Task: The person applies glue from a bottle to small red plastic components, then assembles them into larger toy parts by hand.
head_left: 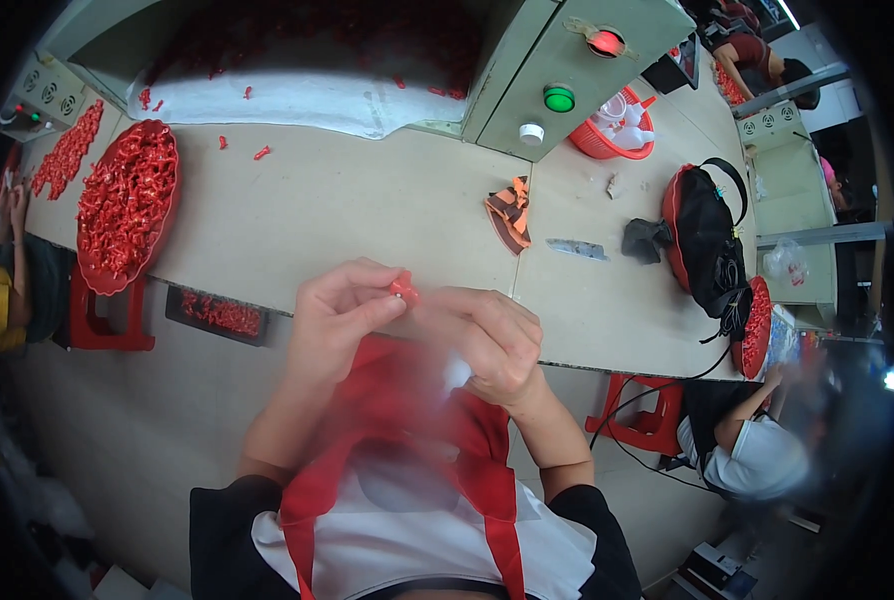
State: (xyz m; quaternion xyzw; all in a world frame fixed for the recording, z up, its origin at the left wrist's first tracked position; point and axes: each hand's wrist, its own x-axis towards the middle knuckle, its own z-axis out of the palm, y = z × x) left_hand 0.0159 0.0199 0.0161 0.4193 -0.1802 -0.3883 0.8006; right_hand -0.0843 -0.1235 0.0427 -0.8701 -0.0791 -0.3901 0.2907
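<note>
Over the near edge of the table, the fingertips and thumb of my left hand (329, 318) pinch a small red glossy piece (404, 288). My right hand (505, 348) is close beside it on the right, its fingers curled together. A blur hides what the right fingers hold, if anything; a whitish spot (457, 374) shows just under them. To the left, a scalloped red tray (174, 190) is heaped with similar red pieces. Two loose red pieces (262, 153) lie on the table beyond my hands.
A pale green machine (507, 110) with lit buttons stands at the back, red pieces inside. An orange-brown cloth scrap (510, 215), a flat metal strip (577, 249), a black bag (709, 240) and a red basket (602, 146) are to the right. People sit at both sides.
</note>
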